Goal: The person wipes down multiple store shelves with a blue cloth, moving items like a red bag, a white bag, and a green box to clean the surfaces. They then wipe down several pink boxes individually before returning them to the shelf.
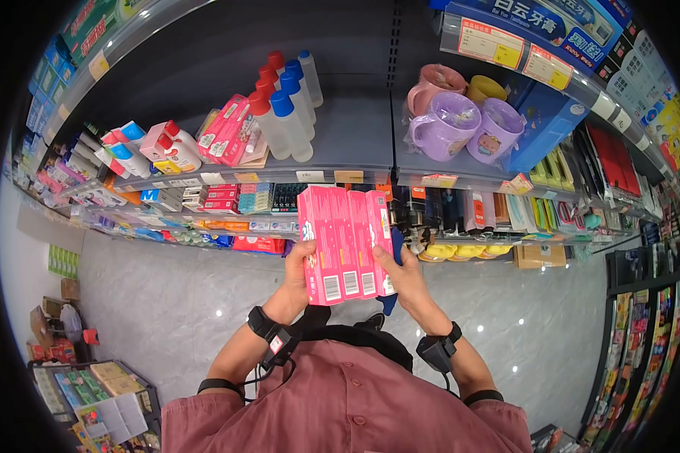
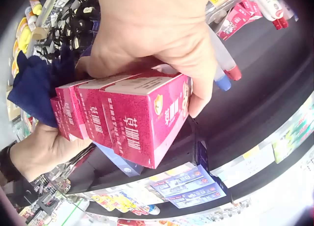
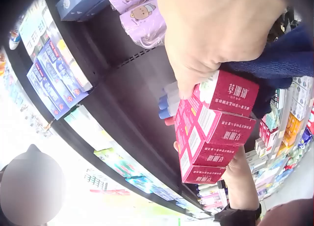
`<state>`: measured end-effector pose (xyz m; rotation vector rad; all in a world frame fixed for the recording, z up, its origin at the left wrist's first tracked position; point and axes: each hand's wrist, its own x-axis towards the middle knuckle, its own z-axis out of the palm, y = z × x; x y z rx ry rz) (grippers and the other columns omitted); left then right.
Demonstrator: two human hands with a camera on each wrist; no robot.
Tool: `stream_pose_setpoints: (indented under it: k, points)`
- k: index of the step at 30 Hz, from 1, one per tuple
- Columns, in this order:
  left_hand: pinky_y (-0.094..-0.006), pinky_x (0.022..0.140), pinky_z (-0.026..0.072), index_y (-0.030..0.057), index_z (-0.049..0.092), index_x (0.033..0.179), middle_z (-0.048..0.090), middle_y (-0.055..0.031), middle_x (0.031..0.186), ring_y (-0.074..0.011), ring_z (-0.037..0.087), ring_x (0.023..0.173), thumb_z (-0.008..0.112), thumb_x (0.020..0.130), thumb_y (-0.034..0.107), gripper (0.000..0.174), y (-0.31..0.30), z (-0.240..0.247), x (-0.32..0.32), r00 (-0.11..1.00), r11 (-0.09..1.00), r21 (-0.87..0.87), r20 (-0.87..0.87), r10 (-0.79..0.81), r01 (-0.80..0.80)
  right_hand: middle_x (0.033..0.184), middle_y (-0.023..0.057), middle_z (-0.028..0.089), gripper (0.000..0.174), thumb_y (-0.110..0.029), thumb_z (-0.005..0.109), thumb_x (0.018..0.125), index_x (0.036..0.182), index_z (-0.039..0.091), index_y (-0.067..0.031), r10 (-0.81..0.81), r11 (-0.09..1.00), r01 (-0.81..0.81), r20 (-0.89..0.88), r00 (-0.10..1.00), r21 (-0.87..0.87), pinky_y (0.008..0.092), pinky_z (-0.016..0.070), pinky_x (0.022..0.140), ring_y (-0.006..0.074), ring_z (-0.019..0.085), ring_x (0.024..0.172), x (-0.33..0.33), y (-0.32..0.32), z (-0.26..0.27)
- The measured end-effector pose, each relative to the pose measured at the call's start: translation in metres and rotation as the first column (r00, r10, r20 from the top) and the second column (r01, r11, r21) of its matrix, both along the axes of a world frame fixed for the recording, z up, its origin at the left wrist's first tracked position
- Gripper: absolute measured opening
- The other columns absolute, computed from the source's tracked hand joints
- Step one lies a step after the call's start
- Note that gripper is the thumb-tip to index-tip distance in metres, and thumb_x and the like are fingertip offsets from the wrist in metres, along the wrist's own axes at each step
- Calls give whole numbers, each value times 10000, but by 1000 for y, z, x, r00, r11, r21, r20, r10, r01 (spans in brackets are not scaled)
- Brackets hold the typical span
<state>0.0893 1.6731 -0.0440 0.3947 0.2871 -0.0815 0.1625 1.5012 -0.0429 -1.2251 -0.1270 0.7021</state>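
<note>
Several pink boxes (image 1: 344, 241) stand side by side in a row between the two hands, in front of the shelf edge. The left hand (image 1: 301, 264) grips the row's left side, its thumb on the face of the outer box. On the other side the right hand (image 1: 406, 278) holds the row, thumb on the front, with a dark blue cloth (image 1: 395, 264) by its fingers. The left wrist view shows the left hand (image 2: 152, 35) over the boxes (image 2: 132, 118); in the right wrist view the right hand (image 3: 216, 35) holds the boxes' (image 3: 221, 123) near end.
Bottles with red and blue caps (image 1: 285, 113) and pink packages (image 1: 227, 130) stand on the upper shelf (image 1: 347, 143). Wrapped purple mugs (image 1: 446, 127) are to the right, beside a blue box (image 1: 548, 128). Lower shelves hold many packages. Grey floor (image 1: 174, 294) lies below.
</note>
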Motion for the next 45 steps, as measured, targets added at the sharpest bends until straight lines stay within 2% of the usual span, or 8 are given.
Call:
stream_pose_setpoints:
  k: [7,9,11,15,19,24,34,45]
  points:
    - [-381,832,471,-7,465,1121,579,-141,1022,-233,582,932,599,757,186,432,5,20,16,999,998,70,-33,12,-9,940,64,606,300,-191,640,803,1018,548,-3,-189,982,186,-113,975,-36,231,464,706,103,587,787,15,-18,-3]
    - [-328,793,467,-15,444,1126,578,-107,968,-172,584,870,645,723,123,470,12,41,28,983,834,521,-84,-161,181,934,69,606,310,-193,636,802,1020,547,8,-257,966,254,-186,948,-38,234,470,699,108,592,790,25,-35,-6]
    - [-299,779,450,-28,404,1153,560,-95,962,-141,569,844,722,663,160,614,13,53,43,991,758,643,-19,-132,114,936,67,606,328,-201,632,804,1042,541,5,-314,950,311,-140,939,-38,239,473,694,111,594,791,32,-53,-15]
    - [-319,832,426,-46,342,1213,517,-133,1051,-211,538,943,781,564,249,838,20,89,69,987,208,977,72,-147,-40,912,77,609,316,-195,597,826,1059,528,7,-380,924,367,-152,912,-107,253,490,669,133,607,775,28,-90,-17]
    - [-365,903,381,-75,306,1241,464,-205,1105,-302,488,1029,797,479,317,987,28,91,104,965,-448,860,171,-197,-244,888,85,611,309,-195,579,836,1056,522,14,-391,918,371,-168,905,-138,263,499,644,153,614,754,14,-123,-22]
    - [-453,905,353,-4,315,1272,451,-193,1129,-345,421,1101,788,445,279,994,33,110,136,940,-747,640,-113,-321,-178,858,95,615,306,-217,562,840,1025,530,25,-536,842,504,-211,817,-192,276,511,615,165,619,721,-12,-155,-38]
    - [-466,907,367,1,353,1235,500,-203,1090,-360,461,1071,778,389,238,977,50,103,199,931,-785,616,-251,-267,-59,839,68,607,320,-267,551,840,995,551,13,-749,660,715,-282,600,-232,268,487,617,142,601,710,-68,-171,-53]
    - [-469,979,260,-10,192,1341,377,-245,1238,-375,330,1190,815,401,397,1199,75,65,228,888,-808,584,-329,-320,-75,828,79,608,326,-287,532,850,986,544,9,-737,644,752,-380,559,-141,288,501,621,170,609,707,-110,-165,-79]
